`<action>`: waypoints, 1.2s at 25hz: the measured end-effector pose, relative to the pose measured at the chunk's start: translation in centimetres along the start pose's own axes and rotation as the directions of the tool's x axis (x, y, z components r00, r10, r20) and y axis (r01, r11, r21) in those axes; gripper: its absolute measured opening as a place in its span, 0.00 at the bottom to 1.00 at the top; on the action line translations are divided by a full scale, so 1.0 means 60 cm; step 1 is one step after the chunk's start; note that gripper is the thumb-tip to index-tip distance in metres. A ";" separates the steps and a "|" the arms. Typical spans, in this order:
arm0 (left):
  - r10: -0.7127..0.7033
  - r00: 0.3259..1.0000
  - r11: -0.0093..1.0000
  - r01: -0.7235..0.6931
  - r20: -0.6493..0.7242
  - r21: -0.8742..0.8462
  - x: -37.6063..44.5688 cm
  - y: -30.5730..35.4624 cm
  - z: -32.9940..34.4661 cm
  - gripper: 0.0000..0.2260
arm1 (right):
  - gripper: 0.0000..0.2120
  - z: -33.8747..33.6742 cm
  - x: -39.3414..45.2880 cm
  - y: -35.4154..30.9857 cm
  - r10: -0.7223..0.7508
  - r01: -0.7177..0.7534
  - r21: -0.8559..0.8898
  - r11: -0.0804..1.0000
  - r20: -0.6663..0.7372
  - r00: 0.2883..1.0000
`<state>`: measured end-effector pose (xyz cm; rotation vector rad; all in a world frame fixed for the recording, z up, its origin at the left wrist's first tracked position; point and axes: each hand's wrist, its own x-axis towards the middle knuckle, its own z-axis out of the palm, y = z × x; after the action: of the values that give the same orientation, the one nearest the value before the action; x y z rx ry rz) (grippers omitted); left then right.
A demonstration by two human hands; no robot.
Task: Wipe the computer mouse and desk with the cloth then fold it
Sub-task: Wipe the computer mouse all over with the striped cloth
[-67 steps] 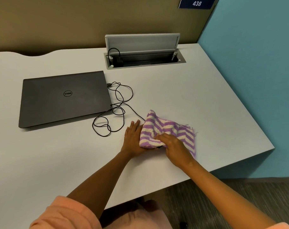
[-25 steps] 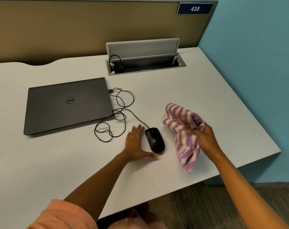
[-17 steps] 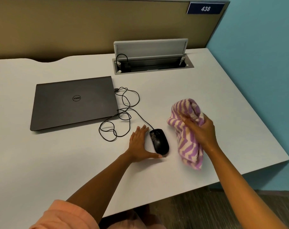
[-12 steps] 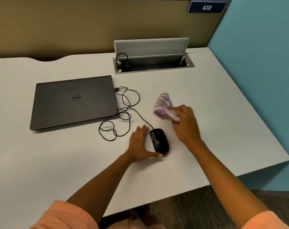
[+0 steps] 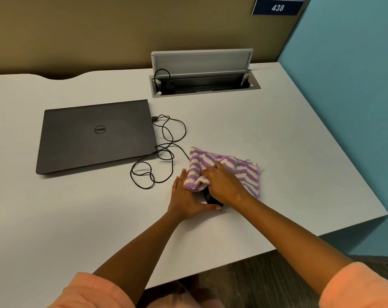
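Note:
A purple-and-white striped cloth [image 5: 244, 167] is draped over the black computer mouse [image 5: 208, 197] on the white desk [image 5: 299, 152]. Only the near end of the mouse shows under the cloth. My right hand [image 5: 225, 185] lies on top of the cloth, with its fingers curled into the fabric over the mouse. My left hand [image 5: 185, 197] lies flat on the desk against the left side of the mouse, thumb stretched along its near end.
A closed dark laptop [image 5: 95, 134] lies at the left. The mouse's black cable [image 5: 162, 156] loops between laptop and cloth. An open cable box [image 5: 202, 82] sits in the desk at the back. The desk's right edge runs beside a blue wall.
My right hand lifted the cloth off the mouse, swung it up to the right, then brought it back down. The cloth now covers the mouse again. My left hand stayed beside the mouse.

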<state>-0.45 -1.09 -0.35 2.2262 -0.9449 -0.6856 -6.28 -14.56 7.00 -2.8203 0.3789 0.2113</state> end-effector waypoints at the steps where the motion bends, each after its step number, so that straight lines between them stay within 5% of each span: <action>1: -0.001 1.000 1.000 0.001 0.010 0.014 0.000 0.001 -0.001 0.56 | 0.11 -0.002 0.000 0.000 -0.018 0.018 -0.021 1.000 0.010 1.000; 6: -0.028 0.997 0.998 0.024 0.074 0.054 0.002 0.006 -0.005 0.58 | 0.17 -0.001 -0.018 -0.005 0.015 -0.005 -0.090 0.996 0.116 0.993; 10: -0.042 0.995 0.993 0.031 0.093 0.113 0.005 0.004 -0.004 0.68 | 0.18 -0.006 -0.030 -0.011 -0.014 0.021 -0.061 0.998 0.107 0.994; 13: -0.054 0.990 0.996 0.045 0.127 0.074 0.005 0.008 -0.007 0.66 | 0.22 -0.010 -0.050 -0.016 0.037 -0.054 0.085 0.995 0.189 0.981; 16: 0.023 0.996 0.991 -0.034 0.082 0.130 -0.001 0.007 -0.015 0.54 | 0.16 -0.006 -0.070 -0.007 0.001 -0.021 0.263 0.964 0.074 0.997; 26: 0.030 0.999 0.999 -0.030 0.017 0.026 -0.007 0.011 -0.019 0.61 | 0.12 -0.033 -0.129 0.045 0.018 -0.091 0.467 0.879 0.159 0.987; 30: -0.002 1.000 1.000 0.002 -0.015 0.005 -0.009 0.008 -0.015 0.67 | 0.09 -0.114 -0.126 0.106 0.353 -0.252 0.561 0.789 -0.078 0.932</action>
<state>-0.40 -0.66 0.68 2.2334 -0.9380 -0.6669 -14.52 -20.71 13.21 -2.2022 0.7994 -0.0829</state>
